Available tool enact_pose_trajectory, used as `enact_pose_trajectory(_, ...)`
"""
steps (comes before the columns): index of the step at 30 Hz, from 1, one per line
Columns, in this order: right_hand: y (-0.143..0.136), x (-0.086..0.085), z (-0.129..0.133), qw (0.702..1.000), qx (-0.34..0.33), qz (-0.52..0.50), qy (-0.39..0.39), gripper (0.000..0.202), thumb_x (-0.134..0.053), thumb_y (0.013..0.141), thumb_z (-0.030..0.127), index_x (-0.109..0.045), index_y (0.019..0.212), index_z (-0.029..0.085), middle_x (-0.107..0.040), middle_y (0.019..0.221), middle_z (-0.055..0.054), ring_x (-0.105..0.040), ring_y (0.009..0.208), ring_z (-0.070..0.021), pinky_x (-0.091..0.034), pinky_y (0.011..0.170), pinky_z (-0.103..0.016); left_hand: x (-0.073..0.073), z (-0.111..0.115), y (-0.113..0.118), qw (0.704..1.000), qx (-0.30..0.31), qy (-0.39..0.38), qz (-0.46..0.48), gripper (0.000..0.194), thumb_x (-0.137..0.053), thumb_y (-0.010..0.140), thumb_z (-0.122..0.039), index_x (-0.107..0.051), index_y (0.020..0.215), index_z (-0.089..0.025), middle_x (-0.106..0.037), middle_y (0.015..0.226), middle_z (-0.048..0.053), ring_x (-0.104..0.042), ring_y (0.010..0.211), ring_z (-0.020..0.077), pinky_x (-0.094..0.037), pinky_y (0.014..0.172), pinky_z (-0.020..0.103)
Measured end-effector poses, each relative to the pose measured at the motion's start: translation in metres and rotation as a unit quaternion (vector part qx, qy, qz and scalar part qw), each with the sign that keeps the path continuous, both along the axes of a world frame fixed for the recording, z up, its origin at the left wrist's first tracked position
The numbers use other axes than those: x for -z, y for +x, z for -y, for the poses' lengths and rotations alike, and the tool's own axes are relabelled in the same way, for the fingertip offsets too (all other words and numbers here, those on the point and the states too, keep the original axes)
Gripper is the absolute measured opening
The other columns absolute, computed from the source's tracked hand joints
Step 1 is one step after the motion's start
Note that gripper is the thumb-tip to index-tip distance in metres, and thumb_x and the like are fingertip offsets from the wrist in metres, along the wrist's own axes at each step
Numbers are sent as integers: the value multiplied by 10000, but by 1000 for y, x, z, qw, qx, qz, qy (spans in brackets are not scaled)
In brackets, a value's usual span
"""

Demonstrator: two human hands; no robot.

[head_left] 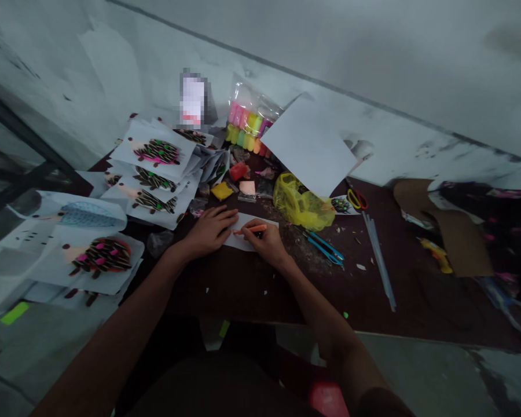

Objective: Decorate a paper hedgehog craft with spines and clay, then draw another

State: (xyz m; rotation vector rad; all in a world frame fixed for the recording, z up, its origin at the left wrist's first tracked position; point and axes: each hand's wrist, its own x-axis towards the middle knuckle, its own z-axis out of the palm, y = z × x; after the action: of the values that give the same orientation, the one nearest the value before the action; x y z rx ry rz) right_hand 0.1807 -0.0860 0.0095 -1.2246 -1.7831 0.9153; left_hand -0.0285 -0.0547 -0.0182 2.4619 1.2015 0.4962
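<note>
On the dark table in front of me lies a small white sheet of paper (244, 241). My left hand (211, 230) rests flat on its left end, fingers spread. An orange pencil-like stick (256, 229) is pinched in my right hand (267, 242), its tip close to the paper's surface. Whether it is a coloured pencil, a crayon or a pen I cannot tell. Just beyond the paper sit a pale pink block of clay-like material (247, 189), a yellow one (222, 191) and a red one (239, 171).
Stacked papers with hedgehog pictures (156, 152) fill the left side. A yellow plastic bag (301, 205), blue scissors (325, 248), yellow-and-red-handled scissors (356, 198) and clear glue sticks (380, 260) lie to the right. Coloured clay packs (247, 124) and a large white sheet (310, 145) stand behind.
</note>
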Motion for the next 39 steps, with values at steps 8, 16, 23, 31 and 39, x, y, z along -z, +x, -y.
enact_pose_trajectory(8,0,0,0,1000,20,-6,1,248,-637,915,374,-753,800,188,-733,776,-32,-661,683,-141,-481,649,-250,-2,1,1,1000,0,1,-4,468,-404,980,-331,-603,1396,-248,-515,1545,44,-386,1462,303,-322,1187,546)
enact_pose_trajectory(16,-2,4,0,1000,18,-9,15,231,-639,919,358,-776,848,187,-751,841,-53,-671,716,-151,-489,664,-258,-2,1,1,1000,1,6,-8,456,-392,992,-341,-595,1394,-266,-512,1548,27,-390,1461,290,-330,1182,528)
enact_pose_trajectory(23,-3,3,0,1000,17,2,8,245,-644,930,373,-782,836,193,-746,864,-55,-679,769,-154,-500,711,-257,-4,2,1,1000,1,-5,-10,480,-378,991,-346,-590,1407,-233,-506,1552,48,-368,1469,300,-321,1186,543)
enact_pose_trajectory(31,-3,4,-1,1000,19,11,6,261,-642,931,399,-777,830,201,-756,874,-57,-680,762,-160,-510,714,-273,-5,2,1,1000,-1,-6,-7,468,-383,992,-358,-592,1400,-260,-514,1546,37,-381,1466,298,-318,1183,552)
enact_pose_trajectory(39,-4,0,-2,1000,17,3,-1,251,-629,927,357,-768,798,193,-740,817,-41,-675,736,-152,-489,697,-257,-5,2,2,1000,-3,-6,-7,464,-387,989,-342,-611,1383,-242,-515,1545,45,-390,1457,301,-325,1184,540)
